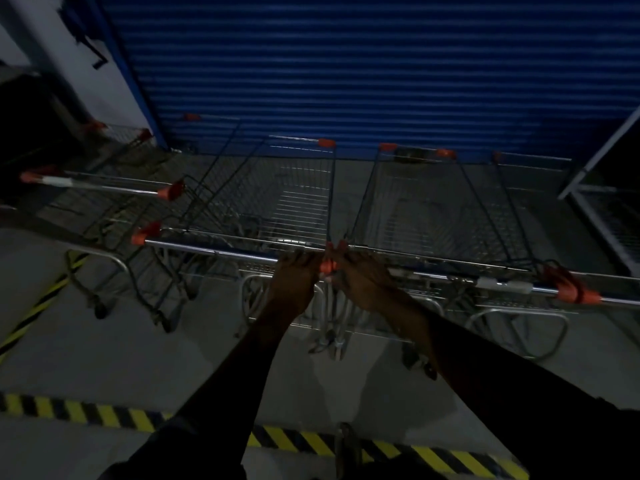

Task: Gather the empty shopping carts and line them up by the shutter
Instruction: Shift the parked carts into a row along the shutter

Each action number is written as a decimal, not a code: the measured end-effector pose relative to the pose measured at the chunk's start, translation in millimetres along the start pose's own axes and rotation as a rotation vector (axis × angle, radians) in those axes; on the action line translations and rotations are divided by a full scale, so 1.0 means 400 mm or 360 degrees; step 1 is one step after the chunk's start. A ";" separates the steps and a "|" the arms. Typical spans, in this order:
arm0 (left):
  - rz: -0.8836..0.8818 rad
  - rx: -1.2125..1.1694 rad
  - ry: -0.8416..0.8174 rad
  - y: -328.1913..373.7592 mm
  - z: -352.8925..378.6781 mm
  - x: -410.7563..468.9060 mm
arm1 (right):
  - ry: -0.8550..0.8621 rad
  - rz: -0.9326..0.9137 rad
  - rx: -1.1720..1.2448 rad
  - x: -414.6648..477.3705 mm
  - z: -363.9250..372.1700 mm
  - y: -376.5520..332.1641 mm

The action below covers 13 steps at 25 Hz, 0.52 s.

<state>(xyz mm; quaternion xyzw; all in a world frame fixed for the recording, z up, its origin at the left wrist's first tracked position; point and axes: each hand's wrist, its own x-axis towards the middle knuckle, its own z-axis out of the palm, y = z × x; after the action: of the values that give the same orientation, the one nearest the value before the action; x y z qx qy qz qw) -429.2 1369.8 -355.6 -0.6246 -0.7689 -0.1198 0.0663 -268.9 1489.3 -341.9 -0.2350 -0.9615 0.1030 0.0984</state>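
Head view: two wire shopping carts stand side by side on the floor (138,358), noses toward the blue shutter (346,64) at the floor's far edge. The left cart (294,202) and the right cart (426,202) look empty, though the light is dim.

Both hands are close together where the two push bars meet. The left hand (294,277) lies over the right end of the left cart's bar (214,249). The right hand (363,278) lies over the left end of the right cart's bar (450,271). The orange end caps (327,267) show between them. The fingers seem to curl over the bars in a grip, but the picture is dark and blurred.

More carts (97,185) stand to the left, at an angle and nearer the wall. Yellow-and-black tape (104,414) runs across the near floor.

These carts are likely stiff steel frames, fairly heavy, but rolling easily on their wheels. The smooth metal bar may be slippery, so a full wrap is best. Holding each bar at its inner end gives little leverage, so each cart may swing off line. A hold nearer the middle of one bar would probably steer it better.
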 end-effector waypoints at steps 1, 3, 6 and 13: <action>0.0029 -0.0017 0.0016 -0.012 0.005 0.012 | -0.0014 -0.0005 0.0022 0.016 0.006 0.004; 0.0063 -0.0073 0.0032 -0.040 0.018 0.024 | -0.0024 0.0048 0.0013 0.036 0.021 0.006; 0.0071 -0.0179 0.0056 -0.070 0.050 0.045 | 0.0047 0.0112 -0.0050 0.036 0.049 0.006; 0.0186 -0.0284 0.0097 -0.102 0.074 0.075 | 0.0136 0.0067 -0.0093 0.038 0.069 0.023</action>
<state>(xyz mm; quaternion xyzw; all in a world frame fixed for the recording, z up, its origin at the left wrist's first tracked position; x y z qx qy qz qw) -474.1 1398.3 -380.6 -0.6677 -0.7151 -0.2028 0.0406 -284.8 1500.5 -368.4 -0.2620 -0.9539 0.0668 0.1304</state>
